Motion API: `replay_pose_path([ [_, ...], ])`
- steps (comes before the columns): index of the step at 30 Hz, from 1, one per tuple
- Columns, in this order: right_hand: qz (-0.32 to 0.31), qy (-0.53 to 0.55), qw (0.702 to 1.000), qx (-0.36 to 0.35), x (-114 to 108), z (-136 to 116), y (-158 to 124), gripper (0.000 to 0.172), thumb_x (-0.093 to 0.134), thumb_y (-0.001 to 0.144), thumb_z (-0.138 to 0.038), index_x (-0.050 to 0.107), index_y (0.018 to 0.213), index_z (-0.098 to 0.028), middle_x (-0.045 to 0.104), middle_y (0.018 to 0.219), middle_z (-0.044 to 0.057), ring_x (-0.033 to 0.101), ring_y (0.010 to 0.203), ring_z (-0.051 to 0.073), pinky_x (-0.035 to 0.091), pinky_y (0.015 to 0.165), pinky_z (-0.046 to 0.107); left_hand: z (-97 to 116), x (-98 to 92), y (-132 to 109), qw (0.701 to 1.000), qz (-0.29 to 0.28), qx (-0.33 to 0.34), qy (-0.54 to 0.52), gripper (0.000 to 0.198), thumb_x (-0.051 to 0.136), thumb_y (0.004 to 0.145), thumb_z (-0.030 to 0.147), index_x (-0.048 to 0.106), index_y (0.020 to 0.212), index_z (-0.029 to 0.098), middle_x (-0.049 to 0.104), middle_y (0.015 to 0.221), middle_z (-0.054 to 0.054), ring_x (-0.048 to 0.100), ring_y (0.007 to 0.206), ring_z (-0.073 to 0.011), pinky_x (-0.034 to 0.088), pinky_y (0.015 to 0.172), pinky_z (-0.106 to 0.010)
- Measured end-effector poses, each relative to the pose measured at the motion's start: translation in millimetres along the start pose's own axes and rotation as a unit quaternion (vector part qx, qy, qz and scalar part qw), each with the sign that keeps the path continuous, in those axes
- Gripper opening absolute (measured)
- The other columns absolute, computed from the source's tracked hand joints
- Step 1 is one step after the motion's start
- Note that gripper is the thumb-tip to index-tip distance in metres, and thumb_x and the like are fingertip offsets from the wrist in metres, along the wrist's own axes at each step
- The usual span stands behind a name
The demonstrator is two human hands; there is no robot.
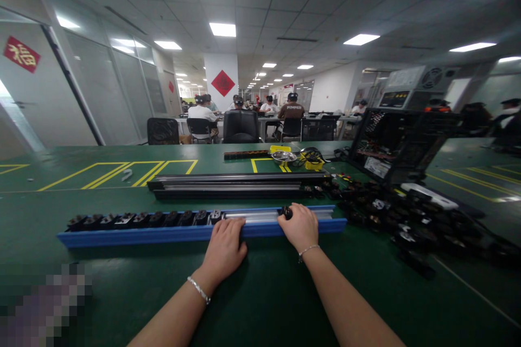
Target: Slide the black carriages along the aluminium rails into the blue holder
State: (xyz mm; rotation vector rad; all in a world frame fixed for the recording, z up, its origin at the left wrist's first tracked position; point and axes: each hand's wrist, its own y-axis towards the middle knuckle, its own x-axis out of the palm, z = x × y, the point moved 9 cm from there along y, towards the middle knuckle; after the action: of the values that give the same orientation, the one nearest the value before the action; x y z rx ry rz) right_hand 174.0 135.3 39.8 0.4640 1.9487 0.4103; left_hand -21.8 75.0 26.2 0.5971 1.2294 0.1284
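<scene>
Bending both wrists over the blue channel (142, 236) that crosses the middle of the frame, the person has the two hands set a short way apart above its right half. From where I stand, the right hand (302, 225), right of centre, has its thumb and fingers closed on a small black module (287, 213); the piece pokes out at the left side of the fingertips, over the channel's open top, and whether it touches the bottom I cannot tell. The left hand (227, 244), near the middle, lies palm down with its fingers close together and bent over the channel's near wall, the thumb apart and lower (whether those fingertips grip anything, I cannot tell). Just left of them stands the end of the module row (157, 220), packed side by side toward the channel's left end. Between the hands a pale metal strip (256, 217) shows along the channel. Behind it, at mid-frame, long black bars (228, 190) lie across the green table (268, 293); a heap of black parts (380, 207) spreads at the right, below an opened computer case (374, 143), and a metal bowl (284, 157) sits beyond the bars.
</scene>
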Motion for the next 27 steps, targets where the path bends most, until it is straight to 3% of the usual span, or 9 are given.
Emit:
replay_pose_path([
  [10, -0.014, -0.002, 1.000, 0.008, -2, 3, 2, 0.018, 0.049, 0.071, -0.028, 0.062, 0.078, -0.018, 0.065, 0.090, 0.009, 0.054, 0.094, 0.022, 0.033, 0.086, 0.035, -2, 0.7, 0, 1.000, 0.002, 0.000, -0.001, 0.046, 0.051, 0.072, 0.018, 0.047, 0.118, 0.021, 0.058, 0.117, -0.005, 0.047, 0.111, -0.0219, 0.029, 0.101, -0.041],
  [17, 0.001, -0.009, 1.000, 0.012, -1, 6, 2, 0.025, 0.048, 0.071, -0.031, 0.064, 0.084, -0.017, 0.062, 0.113, 0.010, 0.047, 0.112, 0.026, 0.026, 0.098, 0.041, 0, 0.7, 0, 1.000, 0.000, 0.003, -0.004, 0.046, 0.051, 0.072, 0.017, 0.047, 0.118, 0.019, 0.058, 0.117, -0.006, 0.047, 0.111, -0.0225, 0.029, 0.102, -0.041],
  [27, -0.003, -0.005, 1.000, 0.014, 1, 14, 3, 0.031, 0.048, 0.072, -0.028, 0.063, 0.094, -0.014, 0.063, 0.111, 0.012, 0.048, 0.113, 0.025, 0.025, 0.101, 0.042, -1, 1.5, -1, 1.000, 0.003, 0.004, -0.008, 0.046, 0.051, 0.072, 0.017, 0.047, 0.118, 0.020, 0.058, 0.118, -0.006, 0.046, 0.112, -0.0225, 0.028, 0.102, -0.041],
])
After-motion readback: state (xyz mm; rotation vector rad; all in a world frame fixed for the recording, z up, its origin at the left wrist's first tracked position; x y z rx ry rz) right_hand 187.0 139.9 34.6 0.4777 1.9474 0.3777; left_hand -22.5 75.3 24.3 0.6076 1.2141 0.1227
